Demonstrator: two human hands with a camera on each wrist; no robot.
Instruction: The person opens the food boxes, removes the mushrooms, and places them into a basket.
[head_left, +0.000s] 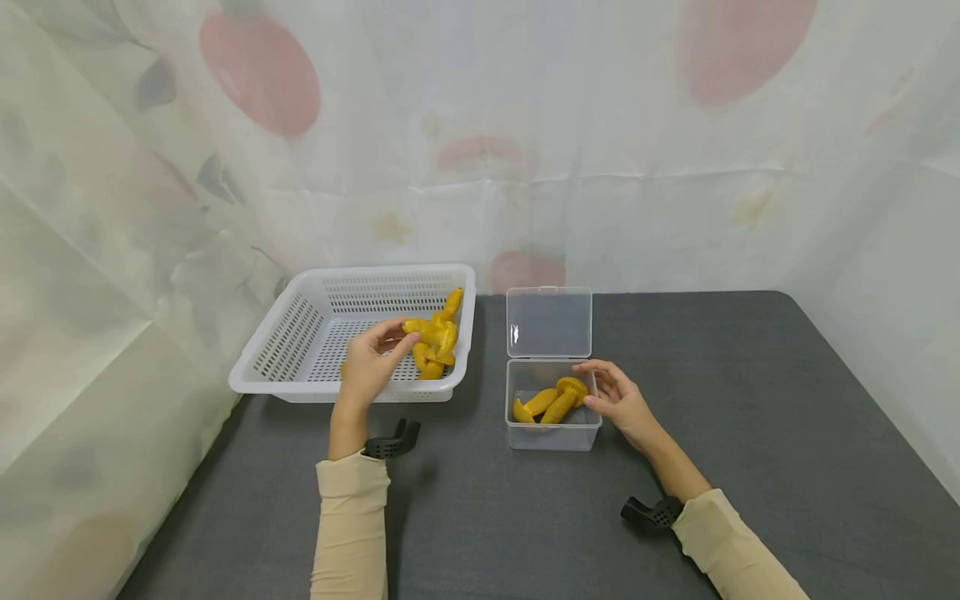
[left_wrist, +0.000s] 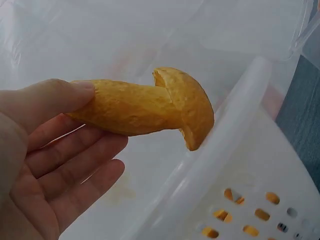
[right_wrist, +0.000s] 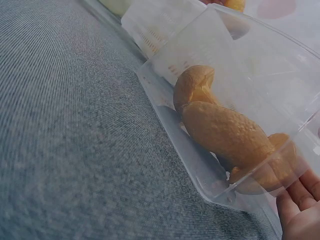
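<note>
My left hand (head_left: 369, 360) pinches a yellow toy mushroom (left_wrist: 135, 107) by its stem, thumb above and fingers below, with the cap pointing away. It is held over the white perforated basket (head_left: 292, 387). More yellow mushrooms (head_left: 433, 368) lie at the basket's right end, partly behind the held one. My right hand (head_left: 621, 405) holds the right side of a clear plastic box (head_left: 555, 440), its fingers near the far corner and thumb nearer the front. Inside that box lie two yellow mushrooms (right_wrist: 225, 130), one across the other.
The box's clear lid (head_left: 550, 323) stands open at its far side. A dark grey tabletop (head_left: 480, 517) lies under everything. Behind and to the left hangs a pale printed curtain (head_left: 600, 217).
</note>
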